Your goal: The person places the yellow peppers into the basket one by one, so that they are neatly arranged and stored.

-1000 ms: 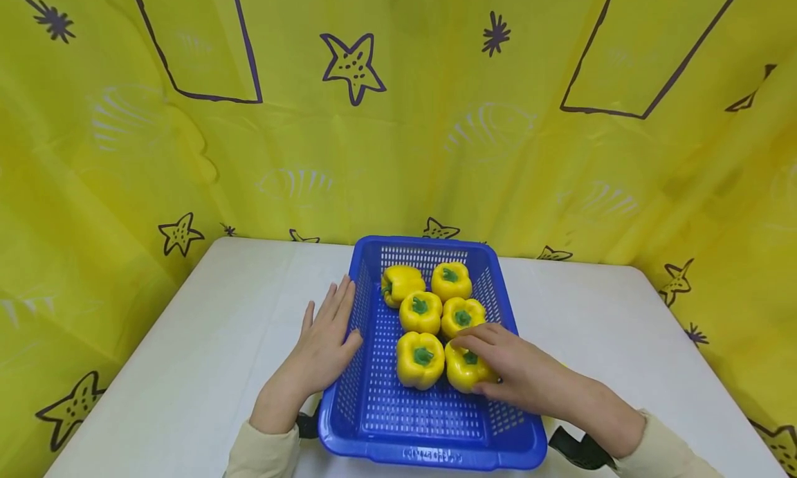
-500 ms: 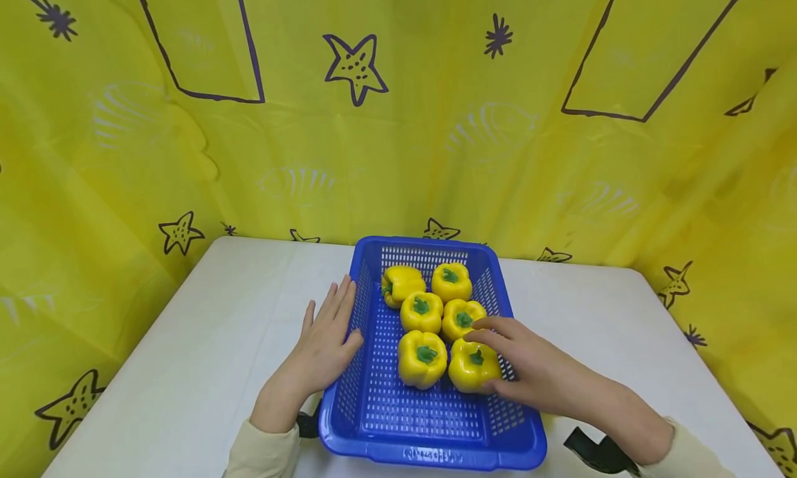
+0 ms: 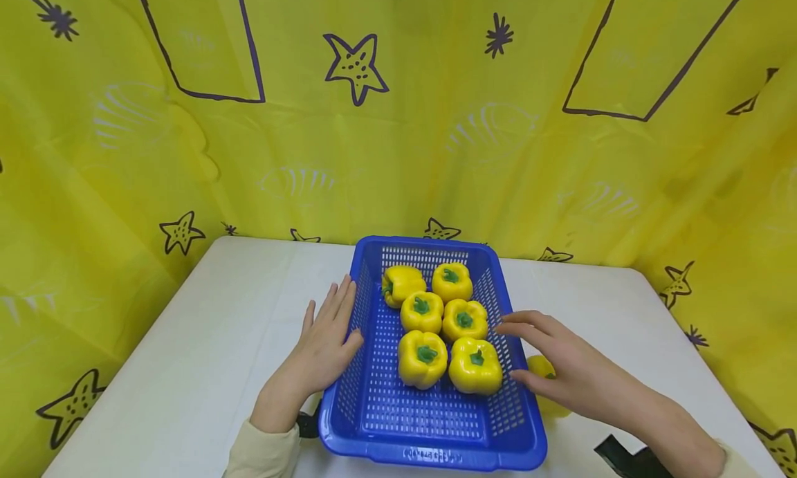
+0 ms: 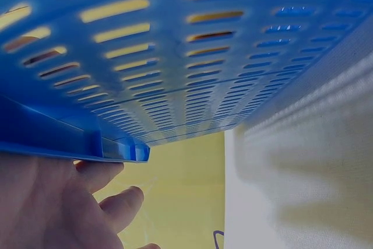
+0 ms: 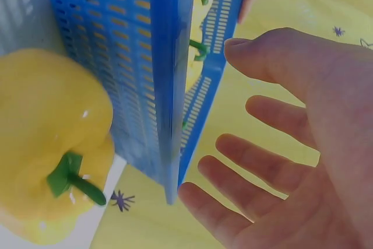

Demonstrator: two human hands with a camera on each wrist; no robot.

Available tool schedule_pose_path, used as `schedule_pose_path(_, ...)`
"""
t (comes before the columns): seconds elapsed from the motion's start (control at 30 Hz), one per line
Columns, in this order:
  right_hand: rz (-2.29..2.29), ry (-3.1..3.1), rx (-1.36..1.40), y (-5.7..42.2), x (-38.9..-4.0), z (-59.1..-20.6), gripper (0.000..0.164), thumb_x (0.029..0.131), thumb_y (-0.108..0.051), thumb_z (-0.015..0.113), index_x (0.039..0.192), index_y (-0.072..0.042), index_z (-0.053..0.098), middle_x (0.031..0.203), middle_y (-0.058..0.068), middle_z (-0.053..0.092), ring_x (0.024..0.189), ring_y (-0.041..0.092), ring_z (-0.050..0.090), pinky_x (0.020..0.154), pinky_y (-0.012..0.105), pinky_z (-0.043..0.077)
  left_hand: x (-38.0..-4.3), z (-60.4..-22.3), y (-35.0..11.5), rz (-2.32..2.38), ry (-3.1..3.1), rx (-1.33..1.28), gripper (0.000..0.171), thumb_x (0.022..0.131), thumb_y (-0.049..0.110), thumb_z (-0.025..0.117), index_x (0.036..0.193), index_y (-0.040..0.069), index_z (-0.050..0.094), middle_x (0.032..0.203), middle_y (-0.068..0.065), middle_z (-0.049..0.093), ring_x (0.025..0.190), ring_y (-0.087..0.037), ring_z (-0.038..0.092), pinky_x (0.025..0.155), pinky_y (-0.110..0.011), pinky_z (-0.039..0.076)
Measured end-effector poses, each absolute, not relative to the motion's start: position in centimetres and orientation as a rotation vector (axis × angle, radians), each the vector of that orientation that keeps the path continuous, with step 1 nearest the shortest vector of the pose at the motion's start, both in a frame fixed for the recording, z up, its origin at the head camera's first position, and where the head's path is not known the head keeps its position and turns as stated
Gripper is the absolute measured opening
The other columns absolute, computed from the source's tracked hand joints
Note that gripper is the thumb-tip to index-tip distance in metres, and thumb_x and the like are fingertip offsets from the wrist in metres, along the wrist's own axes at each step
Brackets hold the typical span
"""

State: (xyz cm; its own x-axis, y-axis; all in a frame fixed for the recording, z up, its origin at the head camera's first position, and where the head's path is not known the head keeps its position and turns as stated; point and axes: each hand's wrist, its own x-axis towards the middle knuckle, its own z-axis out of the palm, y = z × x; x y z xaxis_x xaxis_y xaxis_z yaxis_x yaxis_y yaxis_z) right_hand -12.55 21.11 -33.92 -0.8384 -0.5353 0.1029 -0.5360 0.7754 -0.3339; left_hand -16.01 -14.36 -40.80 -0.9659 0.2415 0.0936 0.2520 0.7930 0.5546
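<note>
Several yellow bell peppers with green stems lie in a blue perforated plastic basket (image 3: 429,456). One bell pepper (image 3: 475,375) is in the near right of the group, while another bell pepper (image 3: 403,284) lies on its side at the far left. My left hand (image 3: 320,353) rests on the basket's left rim, fingers straight. Over the right rim hovers my right hand (image 3: 563,360), fingers spread and holding nothing. Outside the basket, below that hand, a further yellow bell pepper (image 5: 52,138) sits on the table, partly hidden in the head view.
The white table (image 3: 205,353) extends to both sides of the basket. Behind it hangs a yellow curtain (image 3: 398,173) printed with starfish and fish. A dark strap (image 3: 629,457) shows near the right wrist.
My right hand has let go of the near right bell pepper and moved right, to the basket's rim. That pepper has shifted slightly right. The left hand has stayed still.
</note>
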Motion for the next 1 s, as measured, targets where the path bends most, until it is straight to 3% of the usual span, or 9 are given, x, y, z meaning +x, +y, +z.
schedule_pose_path(0.4,0.566,-2.968,0.824,23.1,-12.4,-34.2,0.055,0.084,-0.02,0.077,0.134,-0.021,0.057,0.138,0.003,0.055,0.125,0.029,0.056,0.095,0.05,0.053,-15.9,-40.8,-14.5,-0.927,-2.955,-0.418,0.076,0.095,0.023,0.048,0.159,0.007,0.011,0.168,-0.007,0.006,0.156,-0.034,0.005,0.118,-0.069,0.0)
schedule_pose_path(0.63,0.646,-3.195,0.693,25.0,-12.6,-35.2,0.054,0.084,-0.031,0.076,0.133,-0.02,0.057,0.136,0.006,0.056,0.123,0.034,0.056,0.095,0.055,0.052,-15.9,-40.8,-14.4,-0.927,-2.959,-0.419,0.076,0.095,0.022,0.048,0.159,0.007,0.011,0.168,-0.007,0.006,0.156,-0.034,0.004,0.118,-0.069,-0.002)
schedule_pose_path(1.0,0.715,-3.307,0.674,25.6,-12.6,-36.4,0.054,0.083,-0.039,0.076,0.13,-0.02,0.058,0.129,0.001,0.059,0.115,0.024,0.059,0.09,0.047,0.056,-16.0,-40.7,-14.3,-0.926,-2.952,-0.413,0.075,0.094,0.022,0.047,0.159,0.007,0.012,0.168,-0.008,0.007,0.156,-0.034,0.004,0.118,-0.069,-0.002)
